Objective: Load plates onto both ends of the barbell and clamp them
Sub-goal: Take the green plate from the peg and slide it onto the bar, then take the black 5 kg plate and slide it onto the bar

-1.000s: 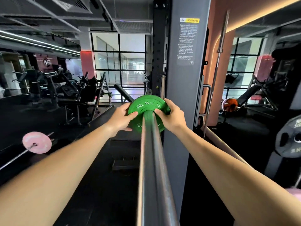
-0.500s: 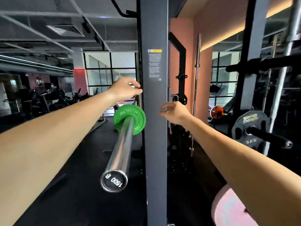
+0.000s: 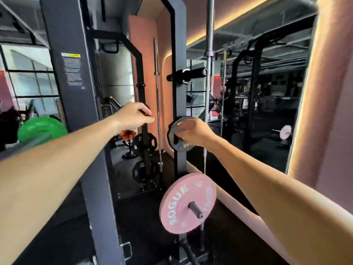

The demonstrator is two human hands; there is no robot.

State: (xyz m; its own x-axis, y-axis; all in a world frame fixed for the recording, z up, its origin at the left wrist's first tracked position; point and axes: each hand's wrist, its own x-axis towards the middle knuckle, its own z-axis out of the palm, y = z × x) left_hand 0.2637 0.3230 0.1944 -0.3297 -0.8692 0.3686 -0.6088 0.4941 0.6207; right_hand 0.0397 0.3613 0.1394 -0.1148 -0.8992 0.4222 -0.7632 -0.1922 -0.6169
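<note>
My right hand [image 3: 193, 131] grips the top and front of a small dark grey 5 kg plate [image 3: 178, 139] that hangs on a storage peg of the rack upright [image 3: 180, 88]. Left of it, my left hand [image 3: 134, 115] hovers in the air with its fingers curled loosely and nothing in them. The green plate [image 3: 42, 127] sits on the barbell sleeve [image 3: 26, 144] at the far left edge, blurred. Below my right hand, a pink Rogue plate [image 3: 183, 201] rests on a lower storage peg.
A thick grey rack post [image 3: 76, 111] stands between the barbell and the plate storage. More black plates [image 3: 143, 142] hang on a rear upright. A bare storage peg [image 3: 188, 73] sticks out above my right hand. A mirror wall [image 3: 257, 102] fills the right side.
Both hands left the green plate on the barbell. The view swung right to the plate storage, and my right hand took hold of the grey 5 kg plate.
</note>
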